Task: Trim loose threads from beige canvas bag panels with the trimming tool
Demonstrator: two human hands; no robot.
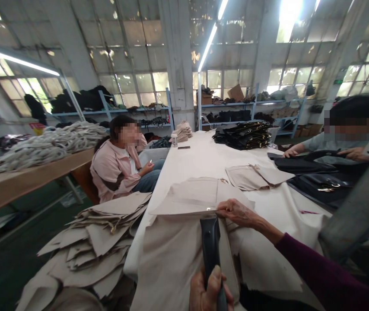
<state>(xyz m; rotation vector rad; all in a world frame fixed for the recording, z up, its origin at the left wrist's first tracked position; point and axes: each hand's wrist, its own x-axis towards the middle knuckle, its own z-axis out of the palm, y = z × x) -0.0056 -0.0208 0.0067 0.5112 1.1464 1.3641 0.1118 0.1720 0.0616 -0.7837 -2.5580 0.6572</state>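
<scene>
My left hand (pixel 208 289) comes in at the bottom and is closed round a long black hand tool (pixel 209 244) with a broad head; its exact kind is unclear. The head points away from me, up to the edge of a beige fabric piece (pixel 184 201) lying on the table. At that edge my right hand (pixel 238 212), in a purple sleeve, pinches the fabric, with a small shiny metal bit just left of the fingertips. More beige fabric (pixel 168 259) hangs over the table's front below the tool. Another beige piece with a flap (pixel 246 177) lies farther back.
The white table (pixel 197 151) bears a stack of black pieces (pixel 243 134). Beige pieces (pixel 97 242) are heaped at left. A seated person (pixel 116 164) is left of the table; another person (pixel 343 142) handles black bags at right. A grey post (pixel 359 207) stands close at right.
</scene>
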